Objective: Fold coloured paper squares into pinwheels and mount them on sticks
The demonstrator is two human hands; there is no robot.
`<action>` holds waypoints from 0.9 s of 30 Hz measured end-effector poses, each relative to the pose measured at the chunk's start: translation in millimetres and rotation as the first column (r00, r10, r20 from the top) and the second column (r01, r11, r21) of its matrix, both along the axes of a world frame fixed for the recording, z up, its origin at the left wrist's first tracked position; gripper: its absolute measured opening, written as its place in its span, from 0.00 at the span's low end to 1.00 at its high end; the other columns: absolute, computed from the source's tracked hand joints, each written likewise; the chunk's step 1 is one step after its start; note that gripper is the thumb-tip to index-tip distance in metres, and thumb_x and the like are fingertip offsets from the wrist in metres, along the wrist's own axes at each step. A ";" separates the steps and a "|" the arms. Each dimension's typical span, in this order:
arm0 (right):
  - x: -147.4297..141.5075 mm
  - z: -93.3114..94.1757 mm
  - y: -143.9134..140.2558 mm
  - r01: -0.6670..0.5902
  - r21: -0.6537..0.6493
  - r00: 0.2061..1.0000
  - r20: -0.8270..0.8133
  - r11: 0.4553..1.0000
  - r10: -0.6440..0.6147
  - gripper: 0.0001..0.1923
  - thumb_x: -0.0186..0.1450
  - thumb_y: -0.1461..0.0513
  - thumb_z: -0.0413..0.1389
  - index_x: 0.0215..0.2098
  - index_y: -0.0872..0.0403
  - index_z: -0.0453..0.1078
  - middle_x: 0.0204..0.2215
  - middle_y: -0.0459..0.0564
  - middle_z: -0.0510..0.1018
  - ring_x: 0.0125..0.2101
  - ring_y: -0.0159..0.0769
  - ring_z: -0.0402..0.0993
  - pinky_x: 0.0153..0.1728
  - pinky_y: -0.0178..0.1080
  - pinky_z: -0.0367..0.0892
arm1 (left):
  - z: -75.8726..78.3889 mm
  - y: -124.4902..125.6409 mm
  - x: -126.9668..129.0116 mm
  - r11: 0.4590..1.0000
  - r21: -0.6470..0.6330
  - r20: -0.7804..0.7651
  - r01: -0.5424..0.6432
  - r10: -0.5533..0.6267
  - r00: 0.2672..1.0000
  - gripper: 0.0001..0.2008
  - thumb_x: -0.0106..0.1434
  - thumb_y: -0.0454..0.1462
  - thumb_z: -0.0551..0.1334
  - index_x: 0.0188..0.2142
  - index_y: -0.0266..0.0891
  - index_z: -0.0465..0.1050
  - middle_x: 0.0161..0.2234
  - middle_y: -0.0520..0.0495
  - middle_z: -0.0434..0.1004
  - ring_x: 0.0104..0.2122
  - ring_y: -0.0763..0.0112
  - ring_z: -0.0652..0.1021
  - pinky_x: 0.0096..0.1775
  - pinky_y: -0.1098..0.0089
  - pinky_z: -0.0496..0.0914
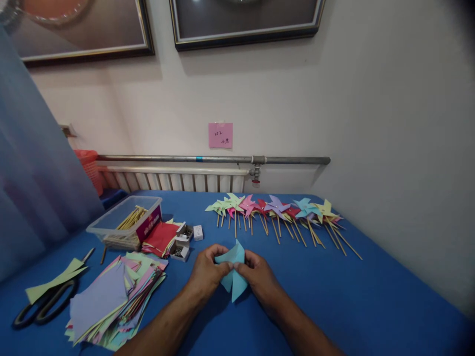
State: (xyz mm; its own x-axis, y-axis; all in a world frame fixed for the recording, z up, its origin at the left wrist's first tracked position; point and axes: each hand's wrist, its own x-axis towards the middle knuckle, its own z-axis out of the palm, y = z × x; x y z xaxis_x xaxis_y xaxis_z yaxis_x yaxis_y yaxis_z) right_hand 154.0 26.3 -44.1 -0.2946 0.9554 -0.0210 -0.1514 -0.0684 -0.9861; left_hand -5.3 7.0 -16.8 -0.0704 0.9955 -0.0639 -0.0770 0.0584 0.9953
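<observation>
Between my two hands, above the blue table, is a light blue paper pinwheel [237,279] with cut, partly folded blades. My left hand [208,269] pinches its left side, the thumb at the middle of the paper. From the right, my right hand [260,274] grips it the same way, and the two thumb tips nearly meet at the centre. No stick shows on this pinwheel. Beyond the hands lies a row of finished paper pinwheels [276,207] on wooden sticks, in several colours.
At left, a stack of cut coloured paper [98,301] lies beside black-handled scissors [55,301] partly under green paper. Behind are a clear plastic box [107,225] of sticks, red paper sheets [161,238] and small boxes of pins [180,251]. A radiator [178,181] borders the back of the blue table [334,306].
</observation>
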 end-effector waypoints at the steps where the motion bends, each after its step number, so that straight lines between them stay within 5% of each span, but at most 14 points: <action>1: 0.1 -0.2 -0.1 0.000 -0.008 1.000 0.001 1.000 0.000 0.17 0.54 0.54 0.69 0.38 0.55 0.79 0.29 0.45 0.80 0.30 0.36 0.73 0.33 0.37 0.66 | 0.4 0.0 -1.2 1.000 -0.006 -0.004 0.014 -0.014 1.000 0.18 0.41 0.41 0.77 0.30 0.37 0.77 0.21 0.55 0.75 0.21 0.74 0.70 0.27 0.72 0.65; 8: -0.6 -5.6 1.5 -0.038 -0.040 0.998 0.042 0.998 0.040 0.15 0.54 0.54 0.67 0.36 0.55 0.78 0.29 0.48 0.82 0.28 0.37 0.74 0.33 0.38 0.67 | 14.9 -1.1 -17.1 0.997 0.055 -0.084 0.045 -0.041 0.996 0.13 0.48 0.45 0.71 0.29 0.38 0.78 0.21 0.54 0.74 0.22 0.73 0.70 0.28 0.71 0.64; 15: -1.0 0.7 -3.6 -0.104 -0.021 0.992 0.063 0.994 0.105 0.11 0.55 0.56 0.65 0.33 0.54 0.76 0.25 0.44 0.79 0.25 0.33 0.71 0.29 0.36 0.63 | 17.6 -6.5 -19.0 0.939 0.342 -0.396 0.027 0.118 0.910 0.09 0.55 0.38 0.66 0.35 0.41 0.84 0.33 0.48 0.83 0.36 0.63 0.79 0.41 0.66 0.71; 20: -2.5 4.7 -4.7 -0.100 -0.042 0.992 0.068 0.994 0.102 0.10 0.54 0.57 0.64 0.32 0.54 0.74 0.24 0.42 0.76 0.24 0.32 0.67 0.29 0.36 0.61 | 14.1 -6.7 -18.2 0.946 0.325 -0.401 0.015 0.123 0.908 0.14 0.55 0.36 0.65 0.41 0.42 0.84 0.33 0.49 0.83 0.36 0.63 0.80 0.41 0.66 0.72; 27: -2.6 6.8 -3.9 -0.090 -0.036 0.989 0.113 0.995 0.094 0.10 0.53 0.56 0.63 0.29 0.53 0.72 0.22 0.41 0.72 0.23 0.31 0.64 0.27 0.35 0.58 | 14.2 -5.3 -23.1 0.873 0.472 -0.470 0.122 0.132 0.873 0.08 0.56 0.31 0.60 0.29 0.42 0.77 0.32 0.49 0.79 0.36 0.65 0.79 0.40 0.68 0.70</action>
State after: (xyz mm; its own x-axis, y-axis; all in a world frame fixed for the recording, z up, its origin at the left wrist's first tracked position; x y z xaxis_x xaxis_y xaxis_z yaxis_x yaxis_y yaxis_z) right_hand 151.4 22.3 -37.2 -0.3753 0.9227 -0.0879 -0.0299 -0.1069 -0.9938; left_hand -28.4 1.6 -2.6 0.0301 0.8900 0.4550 0.4106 -0.4260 0.8061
